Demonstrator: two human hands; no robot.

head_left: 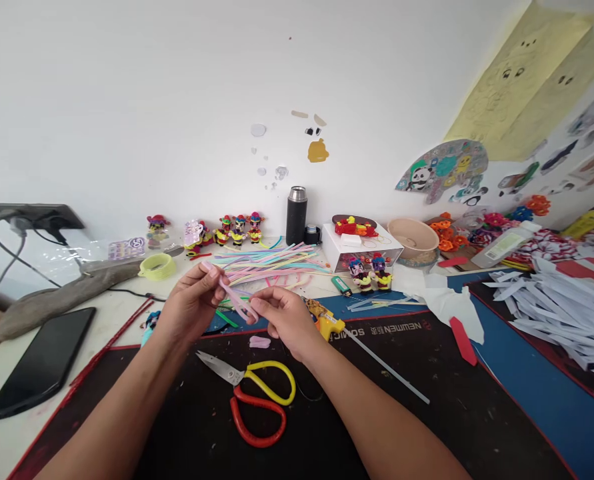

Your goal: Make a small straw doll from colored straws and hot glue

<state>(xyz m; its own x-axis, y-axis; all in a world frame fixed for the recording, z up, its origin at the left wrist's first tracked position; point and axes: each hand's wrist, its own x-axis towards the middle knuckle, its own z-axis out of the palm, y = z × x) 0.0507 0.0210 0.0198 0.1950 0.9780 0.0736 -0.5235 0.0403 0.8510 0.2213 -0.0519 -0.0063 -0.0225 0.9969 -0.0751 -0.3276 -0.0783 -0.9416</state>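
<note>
Between my hands, above the dark mat, is a pale pink pipe cleaner (237,301) bent into long loops. My left hand (197,293) pinches its upper end, and the fingers of my right hand (280,313) close on its lower end. Below them a small folded pink piece (260,342) lies on the mat. Nearer to me rest scissors (239,378) with one yellow and one red handle, blades apart, touched by neither hand. Just past my right wrist a yellow glue gun (327,321) lies with a clear glue stick (387,365) behind it.
Pastel pipe cleaners (277,263) lie in a pile behind my hands. A black flask (297,217) stands by the wall, near several small figures (239,229). A phone (41,363) lies at left, yellow tape (157,267) behind it. White paper strips (561,313) are heaped at right.
</note>
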